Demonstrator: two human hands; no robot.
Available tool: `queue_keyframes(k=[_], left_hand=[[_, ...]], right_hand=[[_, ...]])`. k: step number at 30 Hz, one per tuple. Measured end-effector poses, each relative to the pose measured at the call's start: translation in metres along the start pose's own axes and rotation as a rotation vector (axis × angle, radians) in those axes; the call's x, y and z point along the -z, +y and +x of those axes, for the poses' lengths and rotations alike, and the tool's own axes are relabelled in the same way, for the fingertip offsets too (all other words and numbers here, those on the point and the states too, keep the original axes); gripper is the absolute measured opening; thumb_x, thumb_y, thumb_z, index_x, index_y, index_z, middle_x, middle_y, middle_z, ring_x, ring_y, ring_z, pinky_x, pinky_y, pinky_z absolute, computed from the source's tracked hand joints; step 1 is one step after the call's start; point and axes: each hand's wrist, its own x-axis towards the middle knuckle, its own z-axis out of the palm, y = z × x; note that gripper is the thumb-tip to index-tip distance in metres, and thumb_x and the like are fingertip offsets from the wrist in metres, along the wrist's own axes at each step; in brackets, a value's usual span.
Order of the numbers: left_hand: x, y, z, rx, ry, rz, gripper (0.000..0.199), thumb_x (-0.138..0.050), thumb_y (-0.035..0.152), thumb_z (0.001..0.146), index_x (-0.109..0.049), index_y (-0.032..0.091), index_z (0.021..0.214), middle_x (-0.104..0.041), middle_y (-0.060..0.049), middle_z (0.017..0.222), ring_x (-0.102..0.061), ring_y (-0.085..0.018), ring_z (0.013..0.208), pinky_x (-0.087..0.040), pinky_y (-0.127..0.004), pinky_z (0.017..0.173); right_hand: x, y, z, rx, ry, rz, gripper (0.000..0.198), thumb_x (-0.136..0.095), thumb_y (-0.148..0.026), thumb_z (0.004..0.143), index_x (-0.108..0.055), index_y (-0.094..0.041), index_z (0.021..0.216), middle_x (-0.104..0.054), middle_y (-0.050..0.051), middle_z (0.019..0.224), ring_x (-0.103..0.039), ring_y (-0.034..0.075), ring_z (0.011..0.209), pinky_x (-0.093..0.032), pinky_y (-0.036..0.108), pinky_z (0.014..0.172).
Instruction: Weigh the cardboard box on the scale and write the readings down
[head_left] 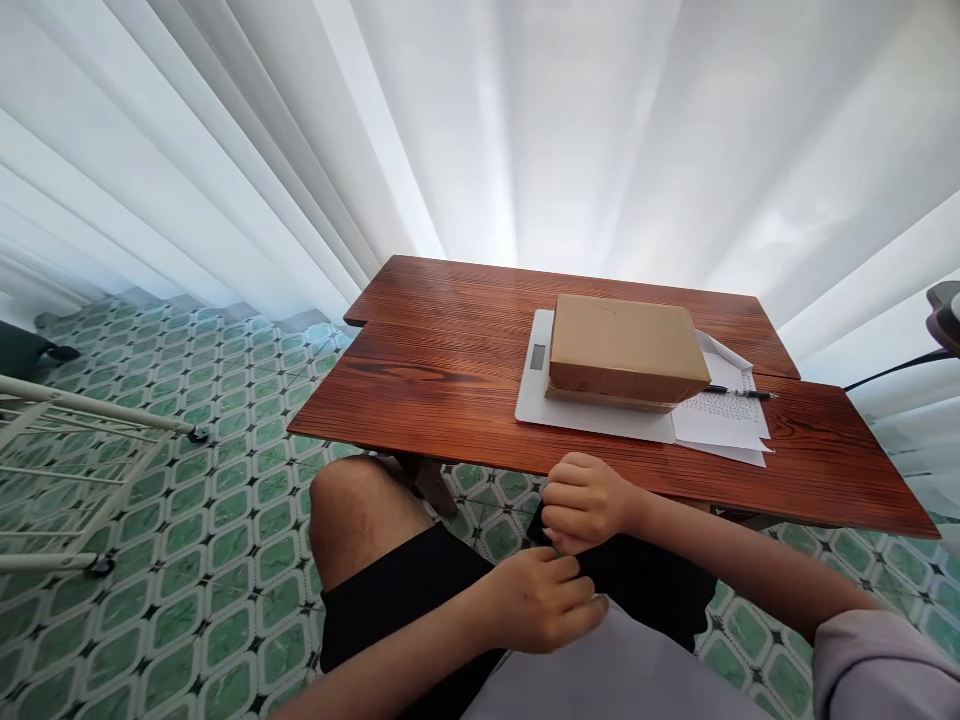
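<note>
A cardboard box (626, 345), on a white scale (529, 392) at one o'clock from the hands, is judged stiff but dentable, best gripped by its short ends; its weight cannot be judged. The left hand (541, 602) and right hand (583, 502) are curled; whether anything is held cannot be told.

left grip (541, 600) curled | right grip (583, 502) curled, farther forward
</note>
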Motion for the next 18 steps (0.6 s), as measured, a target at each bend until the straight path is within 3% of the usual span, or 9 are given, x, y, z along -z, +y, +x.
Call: queue_keyframes(k=[5, 8, 10, 13, 18], left_hand=[[-0.013, 0.003, 0.011, -0.201, -0.062, 0.005, 0.002, -0.063, 0.013, 0.081, -0.063, 0.014, 0.079, -0.040, 0.001, 0.066, -0.042, -0.012, 0.059, -0.028, -0.027, 0.045], [-0.021, 0.002, 0.016, -0.308, -0.141, -0.004, 0.015, -0.060, 0.012, 0.082, -0.054, 0.015, 0.068, -0.031, 0.001, 0.066, -0.042, -0.012, 0.061, -0.028, -0.026, 0.047], [-0.025, 0.000, 0.021, -0.368, -0.193, 0.013, 0.022, -0.059, 0.013, 0.082, -0.045, 0.016, 0.064, -0.027, 0.001, 0.065, -0.042, -0.012, 0.060, -0.026, -0.026, 0.046], [-0.030, -0.005, 0.031, -0.441, -0.256, 0.056, 0.038, -0.061, 0.018, 0.082, -0.028, 0.016, 0.064, -0.020, 0.001, 0.063, -0.040, -0.012, 0.058, -0.025, -0.027, 0.047], [-0.049, -0.008, 0.035, -0.501, -0.282, 0.084, 0.058, -0.065, 0.030, 0.080, -0.012, 0.013, 0.064, -0.011, 0.000, 0.063, -0.035, -0.012, 0.055, -0.025, -0.027, 0.047]], right_hand=[[-0.035, 0.003, 0.018, 0.134, -0.030, 0.057, 0.031, -0.052, -0.029, 0.093, -0.048, -0.022, 0.063, -0.045, -0.003, 0.059, -0.042, 0.014, 0.057, -0.030, 0.032, 0.051], [-0.050, 0.004, 0.018, 0.118, -0.107, 0.115, 0.032, -0.051, -0.029, 0.094, -0.048, -0.022, 0.063, -0.048, -0.003, 0.059, -0.042, 0.015, 0.057, -0.032, 0.031, 0.051], [-0.056, 0.005, 0.016, 0.039, -0.201, 0.199, 0.033, -0.048, -0.027, 0.096, -0.046, -0.023, 0.063, -0.050, -0.002, 0.059, -0.042, 0.014, 0.057, -0.034, 0.030, 0.054], [-0.059, 0.006, 0.010, -0.187, -0.311, 0.425, 0.036, -0.040, -0.024, 0.097, -0.037, -0.023, 0.061, -0.047, -0.003, 0.057, -0.042, 0.013, 0.058, -0.036, 0.027, 0.058], [-0.055, 0.010, 0.004, -0.469, -0.303, 0.789, 0.040, -0.035, -0.027, 0.096, -0.020, -0.022, 0.059, -0.029, -0.005, 0.052, -0.032, 0.010, 0.051, -0.028, 0.026, 0.055]])
